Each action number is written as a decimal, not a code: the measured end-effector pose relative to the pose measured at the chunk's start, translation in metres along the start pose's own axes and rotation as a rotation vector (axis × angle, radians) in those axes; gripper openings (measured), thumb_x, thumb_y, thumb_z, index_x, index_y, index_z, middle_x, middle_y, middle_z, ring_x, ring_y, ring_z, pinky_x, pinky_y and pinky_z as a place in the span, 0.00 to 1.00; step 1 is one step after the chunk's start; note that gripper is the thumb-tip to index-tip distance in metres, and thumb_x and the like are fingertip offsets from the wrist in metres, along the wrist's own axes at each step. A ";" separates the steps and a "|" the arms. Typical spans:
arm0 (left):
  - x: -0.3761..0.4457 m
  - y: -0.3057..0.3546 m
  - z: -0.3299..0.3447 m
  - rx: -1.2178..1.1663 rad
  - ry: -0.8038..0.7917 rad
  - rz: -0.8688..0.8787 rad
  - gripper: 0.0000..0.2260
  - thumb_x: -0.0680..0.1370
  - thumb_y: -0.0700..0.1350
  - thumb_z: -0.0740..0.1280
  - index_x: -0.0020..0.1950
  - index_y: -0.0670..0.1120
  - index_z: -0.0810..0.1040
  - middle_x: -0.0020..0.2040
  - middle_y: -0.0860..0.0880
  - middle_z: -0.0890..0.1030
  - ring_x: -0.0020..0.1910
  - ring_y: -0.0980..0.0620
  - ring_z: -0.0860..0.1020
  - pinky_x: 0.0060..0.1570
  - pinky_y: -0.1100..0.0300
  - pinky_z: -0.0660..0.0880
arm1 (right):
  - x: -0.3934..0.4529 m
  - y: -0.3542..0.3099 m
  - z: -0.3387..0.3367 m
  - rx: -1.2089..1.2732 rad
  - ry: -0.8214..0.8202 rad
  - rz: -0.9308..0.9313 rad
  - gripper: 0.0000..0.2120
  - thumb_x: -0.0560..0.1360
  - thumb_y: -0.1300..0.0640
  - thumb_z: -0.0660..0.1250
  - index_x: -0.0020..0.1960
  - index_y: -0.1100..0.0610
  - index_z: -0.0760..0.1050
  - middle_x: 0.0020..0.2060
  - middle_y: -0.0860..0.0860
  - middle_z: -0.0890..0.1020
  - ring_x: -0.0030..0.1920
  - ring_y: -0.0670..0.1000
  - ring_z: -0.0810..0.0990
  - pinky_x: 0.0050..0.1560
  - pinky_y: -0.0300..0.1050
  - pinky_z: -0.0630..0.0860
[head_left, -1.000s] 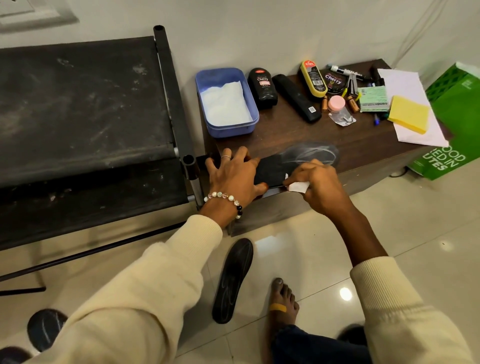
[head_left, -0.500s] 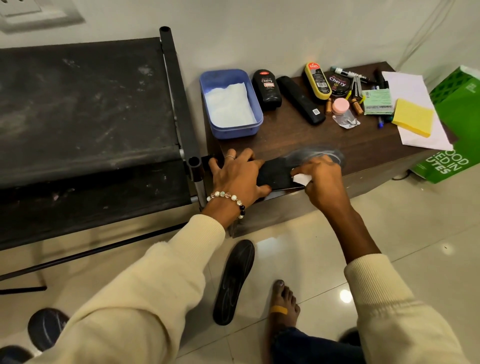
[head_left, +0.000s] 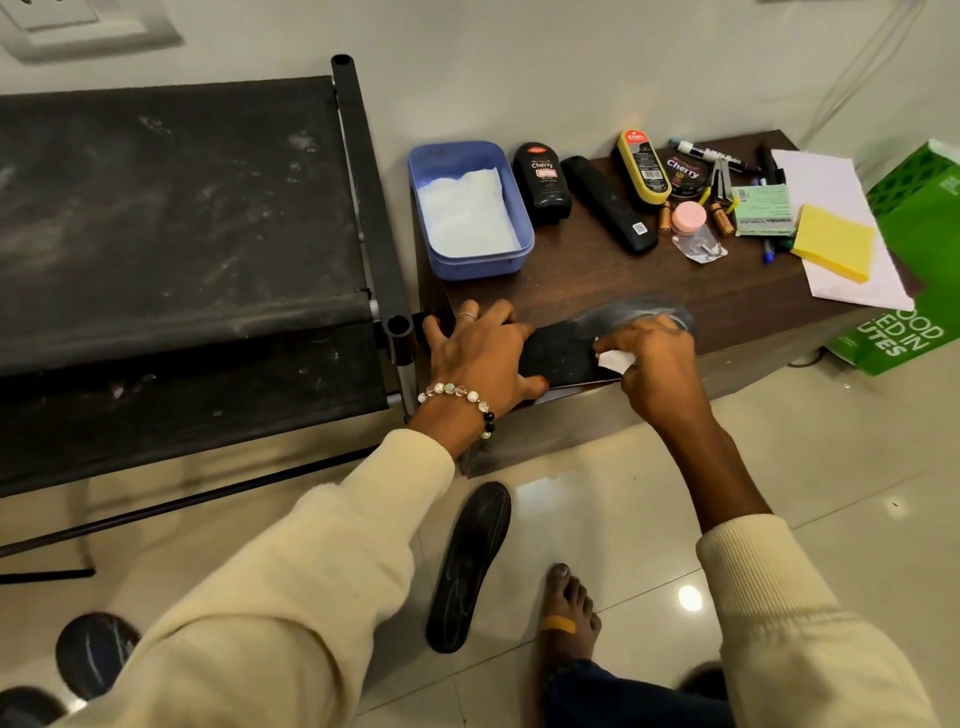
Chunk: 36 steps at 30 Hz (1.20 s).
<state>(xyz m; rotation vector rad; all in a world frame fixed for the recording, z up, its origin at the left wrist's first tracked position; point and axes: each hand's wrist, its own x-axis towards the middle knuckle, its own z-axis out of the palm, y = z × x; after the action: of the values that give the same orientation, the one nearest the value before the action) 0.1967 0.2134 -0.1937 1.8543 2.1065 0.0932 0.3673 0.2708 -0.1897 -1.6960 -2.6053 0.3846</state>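
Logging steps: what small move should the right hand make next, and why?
Probably stroke the wipe along the insole toward its right end: the right hand pinches it mid-insole, and the left hand presses the other end flat.

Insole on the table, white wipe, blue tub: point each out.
insole on the table (head_left: 558, 353), head view, bare dark middle.
white wipe (head_left: 615, 360), head view, exposed corner.
blue tub (head_left: 472, 266), head view, near wall.

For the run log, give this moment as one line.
left hand presses black insole on table | right hand pinches white wipe against it | second insole on floor
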 end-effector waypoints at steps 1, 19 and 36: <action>0.000 0.000 0.000 0.001 -0.005 0.001 0.28 0.72 0.63 0.69 0.70 0.57 0.71 0.67 0.53 0.68 0.68 0.45 0.62 0.67 0.38 0.58 | 0.000 -0.003 0.003 0.061 0.079 0.021 0.20 0.71 0.72 0.63 0.59 0.58 0.79 0.57 0.59 0.78 0.60 0.59 0.72 0.60 0.46 0.65; -0.002 0.000 -0.001 -0.003 -0.002 -0.008 0.28 0.72 0.62 0.69 0.71 0.58 0.70 0.67 0.52 0.67 0.69 0.45 0.61 0.67 0.38 0.58 | -0.008 -0.003 -0.006 0.437 0.303 0.103 0.11 0.72 0.66 0.70 0.53 0.56 0.80 0.50 0.52 0.81 0.52 0.50 0.78 0.47 0.31 0.71; -0.001 -0.001 0.001 -0.012 -0.003 -0.010 0.28 0.71 0.64 0.68 0.70 0.58 0.71 0.66 0.52 0.68 0.68 0.44 0.62 0.66 0.38 0.59 | -0.005 -0.018 0.010 0.009 0.138 -0.405 0.14 0.62 0.74 0.67 0.45 0.64 0.83 0.43 0.60 0.84 0.44 0.63 0.80 0.46 0.48 0.77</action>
<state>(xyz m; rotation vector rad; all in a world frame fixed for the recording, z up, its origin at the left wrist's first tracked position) 0.1961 0.2118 -0.1943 1.8357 2.1089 0.1005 0.3517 0.2574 -0.1951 -1.1022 -2.7395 0.2549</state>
